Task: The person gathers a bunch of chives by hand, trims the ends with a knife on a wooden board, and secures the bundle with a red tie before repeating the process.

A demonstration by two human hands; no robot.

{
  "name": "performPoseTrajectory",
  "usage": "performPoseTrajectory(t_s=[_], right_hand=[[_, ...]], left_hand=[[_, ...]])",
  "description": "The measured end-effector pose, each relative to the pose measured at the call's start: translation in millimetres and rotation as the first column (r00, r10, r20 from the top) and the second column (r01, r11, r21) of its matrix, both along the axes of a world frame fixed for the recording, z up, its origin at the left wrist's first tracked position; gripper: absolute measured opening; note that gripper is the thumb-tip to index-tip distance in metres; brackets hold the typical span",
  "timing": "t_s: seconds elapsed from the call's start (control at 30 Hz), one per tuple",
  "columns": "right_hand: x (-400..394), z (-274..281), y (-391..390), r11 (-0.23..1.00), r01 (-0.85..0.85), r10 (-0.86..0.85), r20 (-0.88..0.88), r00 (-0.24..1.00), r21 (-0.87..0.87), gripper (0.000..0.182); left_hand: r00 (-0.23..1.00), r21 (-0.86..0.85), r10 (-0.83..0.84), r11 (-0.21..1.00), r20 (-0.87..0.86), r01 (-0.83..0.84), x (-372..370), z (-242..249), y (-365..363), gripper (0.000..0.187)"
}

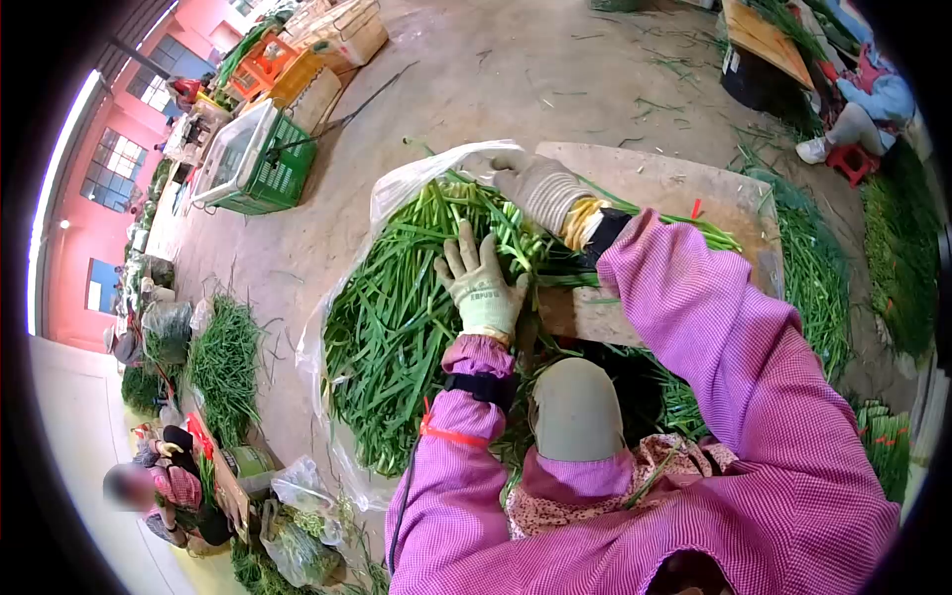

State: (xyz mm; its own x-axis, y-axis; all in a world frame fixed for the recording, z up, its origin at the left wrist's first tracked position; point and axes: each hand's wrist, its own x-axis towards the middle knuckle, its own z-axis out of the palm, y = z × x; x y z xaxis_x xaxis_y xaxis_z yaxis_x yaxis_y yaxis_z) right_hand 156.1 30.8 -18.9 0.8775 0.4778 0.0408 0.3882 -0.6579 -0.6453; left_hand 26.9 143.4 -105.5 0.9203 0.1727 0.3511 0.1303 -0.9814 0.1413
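Observation:
A large heap of garlic chives [392,312], long flat green leaves with pale stems, fills a clear plastic bag [315,342]. My left hand [481,288], in a pale knit work glove, lies on the heap with its fingers spread. At the bag's upper edge is my right hand [543,193], also gloved, with yellow bands at the wrist. Its fingers point left over the stems and the bag's rim; whether they grip anything is hidden. Under my right forearm, some chives [719,235] lie on a wooden board [654,174], beside a red tie [697,208].
More greens lie on the floor to the right [808,258] and left [223,367]. A green crate [283,164] stands at upper left. One person [183,486] sits at lower left, another [873,99] at upper right near a wood-topped black tub [759,84].

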Motion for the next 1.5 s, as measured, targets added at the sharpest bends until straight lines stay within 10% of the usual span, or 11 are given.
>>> performPoseTrajectory(t_s=[0.1,0.13,0.17,0.23,0.3,0.43,0.57,0.63,0.9,1.07,1.5], right_hand=[[-9.1,55.8,25.0,0.990,-0.008,-0.013,-0.155,0.988,-0.140,0.045],[16.1,23.7,33.9,0.993,-0.012,0.011,0.010,1.000,0.118,0.054],[24.0,39.1,32.2,0.961,-0.175,0.198,0.092,0.976,-0.213,0.054],[48.6,11.6,32.9,0.963,-0.089,0.154,-0.248,0.956,0.254,0.050],[42.4,18.2,30.6,0.910,-0.153,0.157,-0.021,0.987,-0.386,0.045],[11.2,6.1,11.2,0.897,-0.021,-0.087,-0.224,0.971,-0.442,0.040],[13.2,-11.8,7.3,0.963,0.108,-0.153,-0.171,0.973,-0.248,0.039],[16.4,-0.2,-1.7,0.884,-0.007,0.035,0.050,0.998,-0.468,0.041],[21.2,-30.0,-29.1,0.946,0.209,-0.268,-0.239,0.933,-0.247,0.065],[31.2,-47.2,-15.4,0.829,-0.132,0.226,0.109,0.968,-0.543,0.035],[30.9,-35.0,-37.7,0.981,-0.032,0.003,-0.152,0.988,-0.190,0.040]], left_hand=[[0.997,-0.025,-0.083,0.996,-0.007,0.083,-6.7,5.4,6.9,0.086],[0.991,-0.077,-0.129,0.988,0.038,0.131,-9.3,8.4,10.3,0.086],[0.981,-0.129,-0.173,0.974,0.085,0.183,-11.6,10.5,14.0,0.086],[0.972,-0.114,-0.188,0.972,0.138,0.204,-16.7,12.0,24.6,0.082],[0.988,-0.003,-0.102,0.995,0.114,0.103,-25.6,19.2,24.5,0.081],[0.995,0.016,-0.089,0.996,0.039,0.088,-22.8,30.8,-6.4,0.088],[0.981,0.081,0.117,0.991,-0.152,-0.106,17.1,18.5,-38.4,0.106],[0.955,0.158,0.193,0.974,-0.225,-0.160,35.3,12.8,-37.7,0.104],[0.913,0.218,0.194,0.969,-0.359,-0.120,58.9,16.2,-34.1,0.081],[0.890,0.134,0.207,0.977,-0.407,-0.166,79.0,16.1,-37.1,0.085],[0.683,-0.081,0.032,0.988,-0.730,-0.132,110.9,34.2,-7.1,0.100]])
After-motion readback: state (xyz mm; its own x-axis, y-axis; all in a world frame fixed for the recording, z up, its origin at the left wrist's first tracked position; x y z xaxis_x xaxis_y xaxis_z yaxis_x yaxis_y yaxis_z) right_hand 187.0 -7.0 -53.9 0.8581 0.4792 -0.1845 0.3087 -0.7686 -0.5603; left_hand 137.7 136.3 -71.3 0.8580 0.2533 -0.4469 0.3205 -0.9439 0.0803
